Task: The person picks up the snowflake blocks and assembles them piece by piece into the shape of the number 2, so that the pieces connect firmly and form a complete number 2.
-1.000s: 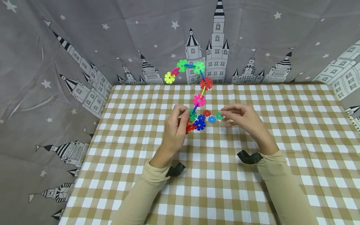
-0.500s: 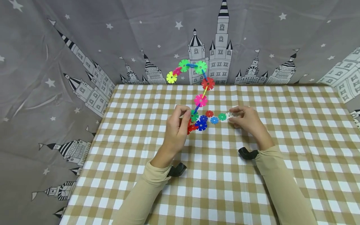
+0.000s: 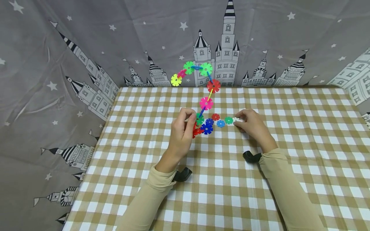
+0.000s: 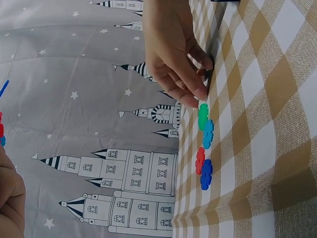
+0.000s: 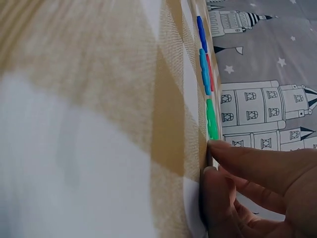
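Note:
My left hand (image 3: pixel 182 130) pinches the lower end of a raised chain of slotted plastic snowflake discs (image 3: pixel 206 103). The chain climbs from red and dark blue discs through green, pink and red, then bends left to a yellow disc (image 3: pixel 176 80). My right hand (image 3: pixel 254 126) is down at the cloth, thumb and fingertips pinching a white snowflake disc (image 3: pixel 236 119), which they partly cover. Beside it lies a green disc (image 4: pixel 203 117), followed leftward by a light blue disc (image 3: pixel 221 124), a red disc (image 3: pixel 215 117) and a dark blue disc (image 4: pixel 206 174).
A brown-and-white checked cloth (image 3: pixel 219 192) covers the table. Behind it and along the left hangs a grey curtain (image 3: pixel 144 35) printed with castles and stars. Black wrist mounts (image 3: pixel 182 175) sit at both cuffs.
My right hand has moved from the loose green disc right to the white one, and its fingers have closed in on it. The left hand keeps its grip on the chain.

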Tool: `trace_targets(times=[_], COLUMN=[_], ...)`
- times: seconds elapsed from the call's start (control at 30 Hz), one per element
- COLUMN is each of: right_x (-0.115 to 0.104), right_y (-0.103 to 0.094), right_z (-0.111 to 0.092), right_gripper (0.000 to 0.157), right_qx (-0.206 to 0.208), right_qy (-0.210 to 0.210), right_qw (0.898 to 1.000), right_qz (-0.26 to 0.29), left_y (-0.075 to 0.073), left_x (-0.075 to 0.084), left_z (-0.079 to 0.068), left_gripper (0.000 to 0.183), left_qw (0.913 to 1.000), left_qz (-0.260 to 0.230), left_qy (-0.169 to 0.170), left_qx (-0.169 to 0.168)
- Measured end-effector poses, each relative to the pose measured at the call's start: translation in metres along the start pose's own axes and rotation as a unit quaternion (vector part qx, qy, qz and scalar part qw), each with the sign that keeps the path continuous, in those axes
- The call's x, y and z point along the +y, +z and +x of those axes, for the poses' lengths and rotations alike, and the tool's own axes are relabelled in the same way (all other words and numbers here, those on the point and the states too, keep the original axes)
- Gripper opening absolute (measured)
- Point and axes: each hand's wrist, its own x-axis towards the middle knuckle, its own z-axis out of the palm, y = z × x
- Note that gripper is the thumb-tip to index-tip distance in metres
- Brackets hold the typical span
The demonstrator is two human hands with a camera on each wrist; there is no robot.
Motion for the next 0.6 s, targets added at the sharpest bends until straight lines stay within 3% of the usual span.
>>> trace_targets(times=[0.33,0.6], right_x=[0.0,-0.008], right_y=[-0.002,-0.001], right_z=[-0.009,-0.032], right_gripper=[0.031,0.02], right_qx=[-0.003,-0.045], right_qy=[0.009,-0.012], right_qw=[1.0,0.997], right_qz=[0.013,0.062], left_y=[-0.001,-0.001], left_x=[0.0,0.0], left_z=[0.0,-0.001], left_gripper=[0.01,0.01], left_qw=[1.0,1.0], left_qz=[-0.001,-0.001], left_qy=[-0.001,-0.005], left_qx=[0.0,0.0])
